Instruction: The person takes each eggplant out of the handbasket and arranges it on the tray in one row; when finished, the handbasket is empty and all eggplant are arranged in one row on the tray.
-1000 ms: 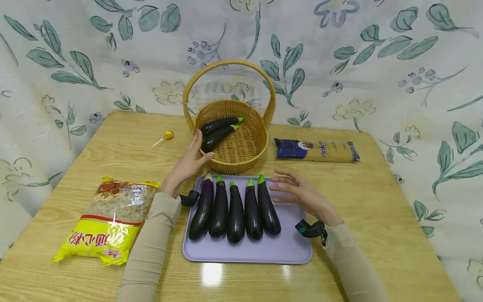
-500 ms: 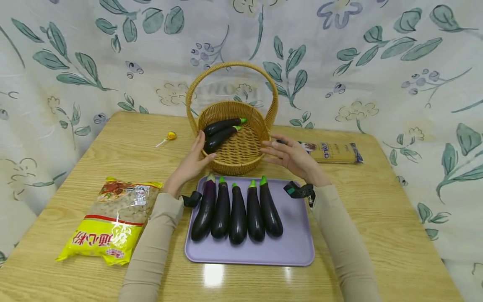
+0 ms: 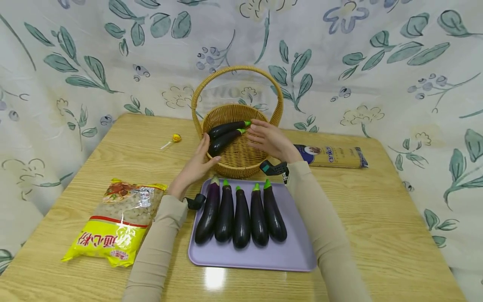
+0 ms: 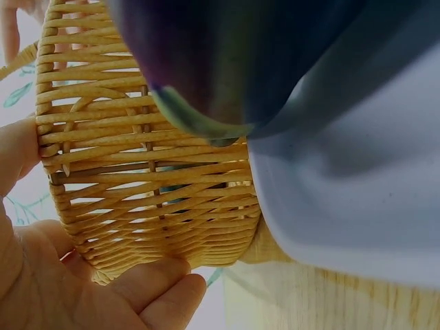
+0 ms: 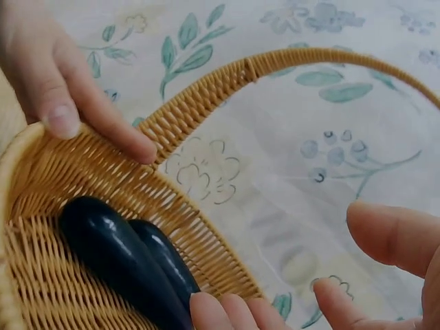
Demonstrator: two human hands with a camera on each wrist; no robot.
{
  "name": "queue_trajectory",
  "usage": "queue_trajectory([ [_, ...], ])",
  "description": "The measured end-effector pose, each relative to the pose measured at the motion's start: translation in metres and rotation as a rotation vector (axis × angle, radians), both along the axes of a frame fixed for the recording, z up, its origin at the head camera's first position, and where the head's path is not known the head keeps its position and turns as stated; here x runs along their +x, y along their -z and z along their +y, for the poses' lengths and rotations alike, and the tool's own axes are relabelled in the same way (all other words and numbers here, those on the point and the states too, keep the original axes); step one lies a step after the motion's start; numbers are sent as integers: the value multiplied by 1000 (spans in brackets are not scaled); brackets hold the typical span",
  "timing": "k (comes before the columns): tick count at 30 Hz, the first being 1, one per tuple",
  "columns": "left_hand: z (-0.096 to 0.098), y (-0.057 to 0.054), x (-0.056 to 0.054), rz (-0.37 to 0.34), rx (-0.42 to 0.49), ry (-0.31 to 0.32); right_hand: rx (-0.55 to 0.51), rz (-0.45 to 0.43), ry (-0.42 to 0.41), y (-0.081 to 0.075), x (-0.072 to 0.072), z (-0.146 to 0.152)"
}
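My left hand (image 3: 194, 170) holds the left wall of the wicker basket (image 3: 245, 171), its thumb and fingers spread along the rim. Inside lie two dark eggplants (image 3: 225, 141) with green stems. Reaching over the basket from the right, my right hand (image 3: 272, 139) has its fingers extended and holds nothing. In the right wrist view, its fingertips (image 5: 210, 311) overlap the lower end of the eggplants (image 5: 120, 247), with the thumb well apart. Several more eggplants (image 3: 241, 222) lie side by side on a lilac tray (image 3: 249, 262) in front of the basket, stems pointing away from me.
A yellow bag of pasta (image 3: 113, 226) lies to the left of the tray. Behind it is a small yellow lollipop (image 3: 176, 137). A blue and tan spaghetti pack (image 3: 336, 156) lies right of the basket. A floral curtain (image 3: 339, 63) hangs behind the table.
My right hand has moved from above the tray's right side, forward and left, to over the basket. My left hand stays at the basket. The eggplants have not moved.
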State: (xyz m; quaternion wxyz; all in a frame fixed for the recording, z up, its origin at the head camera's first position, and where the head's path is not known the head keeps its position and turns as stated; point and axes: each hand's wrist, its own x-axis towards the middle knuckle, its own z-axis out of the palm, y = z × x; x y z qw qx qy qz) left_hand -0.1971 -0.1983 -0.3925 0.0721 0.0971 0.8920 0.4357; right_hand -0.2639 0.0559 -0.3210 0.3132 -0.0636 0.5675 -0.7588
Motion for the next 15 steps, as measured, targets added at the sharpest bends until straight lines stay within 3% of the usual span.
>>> queue_trajectory([
  [7, -2, 0, -1, 0, -3, -2, -35, -74, 50, 6, -15, -19],
  [15, 0, -1, 1, -16, 6, -11, 41, -110, 105, 17, -20, -43],
])
